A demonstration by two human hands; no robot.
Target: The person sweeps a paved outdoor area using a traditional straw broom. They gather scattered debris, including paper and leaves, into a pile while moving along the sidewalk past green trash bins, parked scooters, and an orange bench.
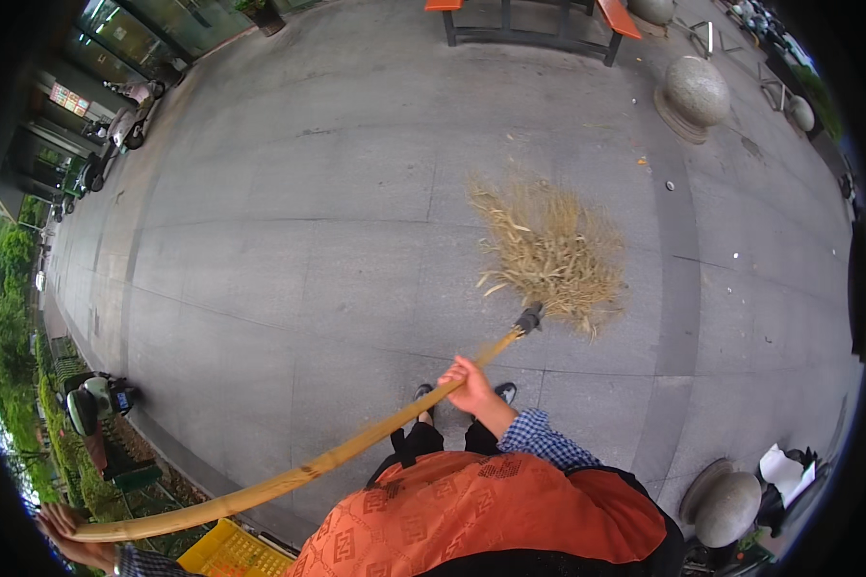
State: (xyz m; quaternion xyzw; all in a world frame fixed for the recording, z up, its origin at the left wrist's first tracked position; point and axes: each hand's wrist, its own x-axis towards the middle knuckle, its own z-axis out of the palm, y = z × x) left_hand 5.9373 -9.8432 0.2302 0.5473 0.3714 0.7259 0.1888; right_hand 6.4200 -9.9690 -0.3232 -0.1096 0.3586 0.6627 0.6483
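A long broom with a bamboo handle (327,458) slants across in front of me from lower left to upper right. Its head of dry tan twigs and leaves (553,252) is over the grey pavement ahead, right of middle, bound to the pole by a dark wrapping (528,318). My right hand (467,385) is wrapped round the handle near its lower part, just ahead of my shoes. At the far lower left, my left hand (63,529) closes on the handle's top end; part of its fingers is behind the pole.
Round stone bollards (698,91) stand along the right side, and an orange-topped bench (534,29) is at the far side. Parked scooters (130,120) line the left. A yellow crate (233,550) is beside me at lower left. Small litter (671,186) dots the pavement (356,192).
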